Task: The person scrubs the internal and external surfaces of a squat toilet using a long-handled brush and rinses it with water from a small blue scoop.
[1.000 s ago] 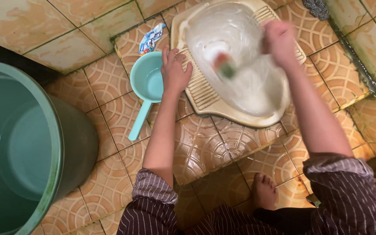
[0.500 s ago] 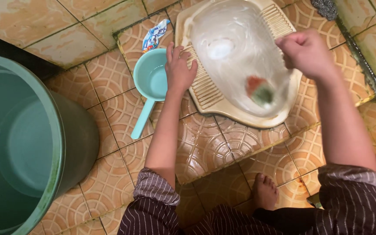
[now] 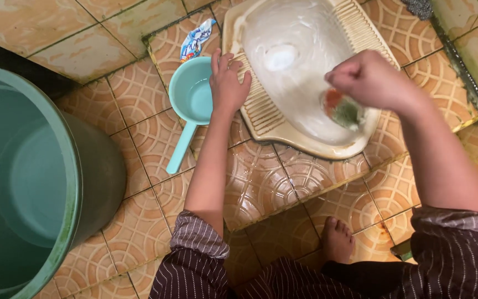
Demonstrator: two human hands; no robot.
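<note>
Scrubbing has carried the right hand (image 3: 369,80) nearer the pan's near rim than a second ago; it is fisted on a blurred red-and-green brush (image 3: 343,109) inside the squat toilet (image 3: 305,141). At far left stands a green bucket (image 3: 62,166), then a teal dipper (image 3: 190,97) and a crumpled wrapper (image 3: 196,39). The left hand (image 3: 228,83) stays flat, fingers spread, on the ribbed footrest, just beside the dipper. The fist hides the brush handle, and the bucket is cut off at the frame edge.
</note>
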